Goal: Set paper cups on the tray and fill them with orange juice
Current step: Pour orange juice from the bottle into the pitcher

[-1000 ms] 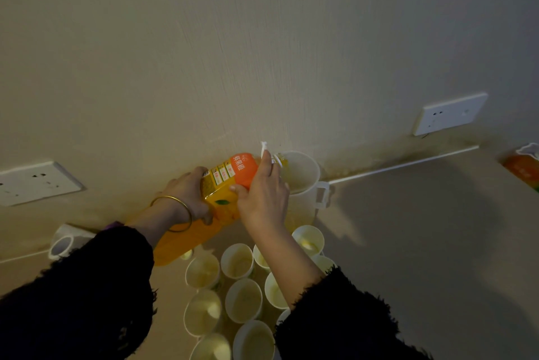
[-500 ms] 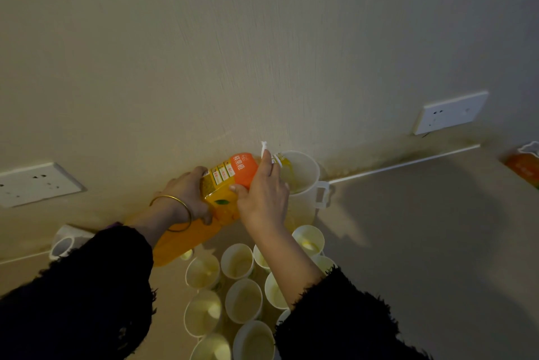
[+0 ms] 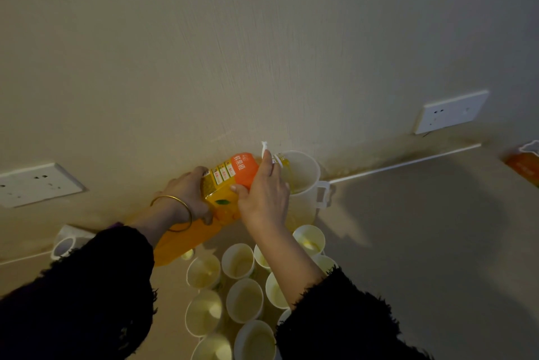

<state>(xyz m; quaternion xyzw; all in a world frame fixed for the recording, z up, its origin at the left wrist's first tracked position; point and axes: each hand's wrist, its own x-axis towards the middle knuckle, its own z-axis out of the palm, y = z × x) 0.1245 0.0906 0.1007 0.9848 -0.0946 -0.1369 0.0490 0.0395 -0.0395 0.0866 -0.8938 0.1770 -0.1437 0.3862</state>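
Observation:
An orange juice carton (image 3: 221,196) lies tipped on its side over the counter, spout towards a white plastic jug (image 3: 303,184) by the wall. Juice runs from the spout into the jug. My left hand (image 3: 186,193) grips the carton's body from behind. My right hand (image 3: 265,193) holds the carton's top end near the spout, its forefinger raised along a white cap strip. Several white paper cups (image 3: 243,300) stand clustered below the hands; what they stand on is hidden in the dim light.
A lone paper cup (image 3: 67,244) lies on its side at the left by the wall. Wall sockets (image 3: 38,183) sit left and right (image 3: 450,111). Another orange carton (image 3: 525,162) shows at the right edge. The beige counter (image 3: 423,228) spreads to the right.

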